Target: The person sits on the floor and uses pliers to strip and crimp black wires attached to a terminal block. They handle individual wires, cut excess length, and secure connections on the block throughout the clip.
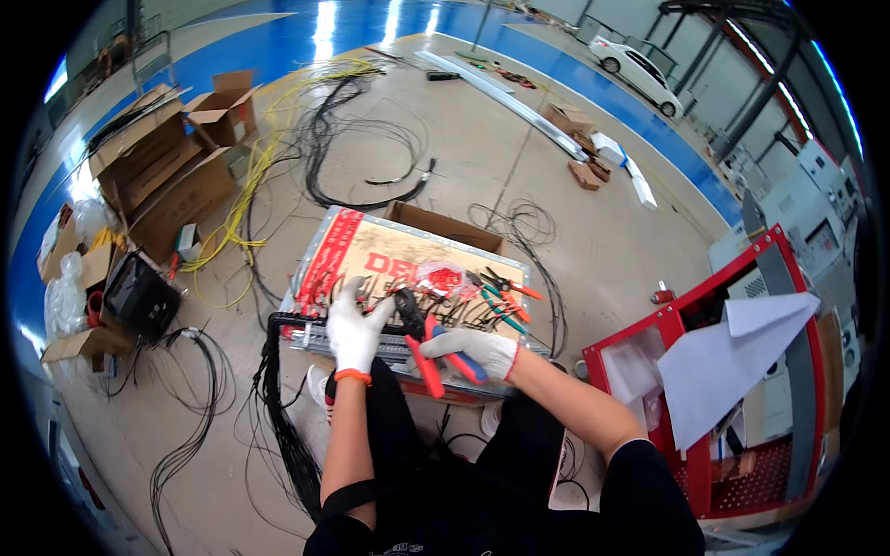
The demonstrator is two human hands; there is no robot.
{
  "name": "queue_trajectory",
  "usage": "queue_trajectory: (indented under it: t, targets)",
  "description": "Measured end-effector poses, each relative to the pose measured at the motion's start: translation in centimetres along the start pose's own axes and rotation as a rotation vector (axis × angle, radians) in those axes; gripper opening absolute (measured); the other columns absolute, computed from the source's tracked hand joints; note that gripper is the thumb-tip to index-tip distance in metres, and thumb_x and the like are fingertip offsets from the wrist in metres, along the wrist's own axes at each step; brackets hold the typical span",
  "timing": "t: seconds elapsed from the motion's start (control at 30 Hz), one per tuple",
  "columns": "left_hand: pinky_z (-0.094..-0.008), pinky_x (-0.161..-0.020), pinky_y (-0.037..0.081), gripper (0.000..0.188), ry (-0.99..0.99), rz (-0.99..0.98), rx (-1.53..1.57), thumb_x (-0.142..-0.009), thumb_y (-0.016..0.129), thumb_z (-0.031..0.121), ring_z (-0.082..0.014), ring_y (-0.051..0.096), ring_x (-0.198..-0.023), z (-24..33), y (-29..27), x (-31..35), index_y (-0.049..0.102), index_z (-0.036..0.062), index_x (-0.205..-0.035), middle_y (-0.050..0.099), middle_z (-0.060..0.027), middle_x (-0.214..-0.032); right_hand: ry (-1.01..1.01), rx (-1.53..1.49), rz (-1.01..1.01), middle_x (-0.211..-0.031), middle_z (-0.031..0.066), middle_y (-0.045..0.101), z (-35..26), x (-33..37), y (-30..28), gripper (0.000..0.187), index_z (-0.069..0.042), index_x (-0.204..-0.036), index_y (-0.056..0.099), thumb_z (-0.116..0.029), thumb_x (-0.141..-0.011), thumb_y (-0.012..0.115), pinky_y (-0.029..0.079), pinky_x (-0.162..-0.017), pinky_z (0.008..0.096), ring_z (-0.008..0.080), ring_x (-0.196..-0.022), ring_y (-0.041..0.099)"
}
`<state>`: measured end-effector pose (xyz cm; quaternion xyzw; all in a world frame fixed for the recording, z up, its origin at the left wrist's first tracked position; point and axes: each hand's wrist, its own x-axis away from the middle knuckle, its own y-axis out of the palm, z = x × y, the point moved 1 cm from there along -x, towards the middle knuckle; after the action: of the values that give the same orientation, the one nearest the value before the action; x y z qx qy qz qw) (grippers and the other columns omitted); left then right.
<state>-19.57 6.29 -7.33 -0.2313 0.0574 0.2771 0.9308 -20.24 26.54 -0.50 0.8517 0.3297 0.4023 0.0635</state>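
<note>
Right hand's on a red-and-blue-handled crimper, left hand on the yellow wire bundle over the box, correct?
Not quite: in the head view the left hand grips a black wire bundle, not yellow. The rest holds: the right hand holds the red-and-blue-handled crimper over the box.

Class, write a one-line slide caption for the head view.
Gloved left hand steadies black wires while right hand closes red-and-blue-handled pliers over a metal tray.

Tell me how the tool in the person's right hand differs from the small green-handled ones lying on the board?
The red-and-blue-handled pliers are gripped in the gloved right hand, while the green-handled cutters lie loose on the board. The held pliers look larger and heavier, with a dark bulky head; the cutters look slimmer. The handle colours differ too: red and blue against green. Both are two-handled hand tools near the black wire bundle, which the left hand grips.
</note>
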Motion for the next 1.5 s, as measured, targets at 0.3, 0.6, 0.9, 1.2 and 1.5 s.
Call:
queue_trajectory:
  t: [0.3,0.6,0.9,1.2,1.5]
  targets:
    - [-0.0361,-0.083,0.051,0.027,-0.037,0.027,-0.029,-0.091,0.066,0.017,-0.0317,0.067,-0.087,-3.3,1.8,-0.7,0.068,-0.0017,-0.110,0.070,-0.0185,-0.097,-0.008,0.102,-0.027,-0.105,0.0081,0.065,2.4,0.0,-0.8,0.045,-0.001,-0.111,0.063,-0.036,-0.084,0.074,0.052,-0.080,0.0293,0.0140,-0.092,0.063]
    - [-0.0402,-0.077,0.051,0.024,-0.043,0.038,0.028,-0.092,0.064,0.020,-0.0333,0.068,-0.084,-3.6,1.0,-0.2,0.068,0.0021,-0.107,0.070,-0.0211,-0.093,-0.018,0.073,-0.008,-0.090,0.0048,0.066,-0.2,-2.3,1.4,0.024,-0.001,-0.101,0.066,-0.021,-0.087,0.073,0.051,-0.074,0.0268,0.0128,-0.083,0.064]
    - [-0.0307,-0.082,0.051,0.026,-0.084,-0.134,0.276,-0.092,0.065,0.018,-0.0192,0.068,-0.089,-3.7,0.9,-0.2,0.070,-0.0017,-0.108,0.073,-0.0129,-0.098,-0.010,0.189,0.096,-0.094,0.0031,0.068,-2.6,-4.6,-0.3,0.024,-0.004,-0.100,0.069,-0.024,-0.088,0.073,0.050,-0.071,0.0253,0.0102,-0.081,0.061]
    - [-0.0285,-0.082,0.050,0.027,-0.111,-0.178,0.238,-0.091,0.065,0.021,-0.0152,0.067,-0.089,-3.1,0.5,-0.2,0.071,-0.0011,-0.105,0.073,-0.0102,-0.097,-0.023,0.363,0.074,-0.090,0.0032,0.066,-2.6,-5.6,-1.6,0.029,-0.002,-0.097,0.068,-0.027,-0.085,0.075,0.047,-0.067,0.0260,0.0099,-0.076,0.059]
    - [-0.0311,-0.080,0.049,0.027,-0.166,-0.178,0.257,-0.090,0.066,0.021,-0.0197,0.066,-0.087,-2.5,0.1,-0.2,0.071,-0.0008,-0.104,0.070,-0.0119,-0.096,0.019,0.548,0.153,-0.100,0.0081,0.062,-4.1,-3.5,1.0,0.050,0.000,-0.109,0.061,-0.037,-0.080,0.077,0.048,-0.078,0.0277,0.0141,-0.089,0.058]
